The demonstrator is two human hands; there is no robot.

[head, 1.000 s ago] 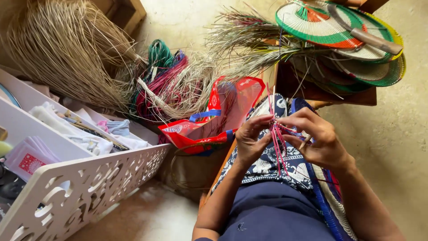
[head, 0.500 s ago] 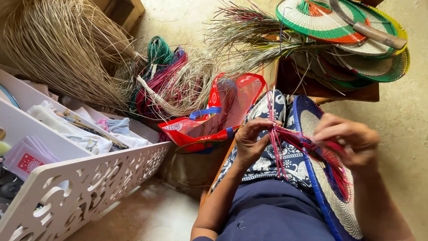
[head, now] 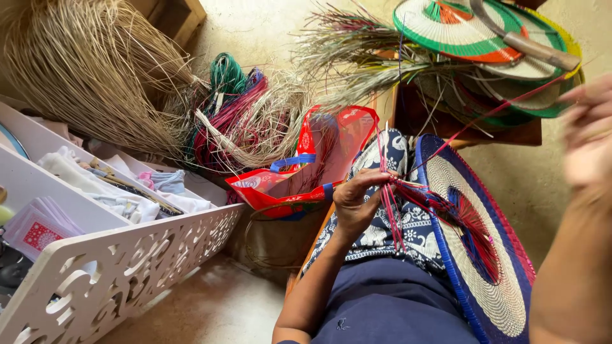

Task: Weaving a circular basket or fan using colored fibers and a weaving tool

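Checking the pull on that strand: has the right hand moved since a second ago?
Yes. The right hand swung out to the right and up, away from the left hand, toward the stacked fans.

Your left hand (head: 357,199) pinches glossy pink plastic strands (head: 390,210) at a tightly woven round fan (head: 488,255) of matt pale fibre edged in blue. Beside you: a shiny red plastic bag (head: 306,172), dry rough straw bundles (head: 89,70), a smooth white-painted fretwork shelf (head: 127,267).
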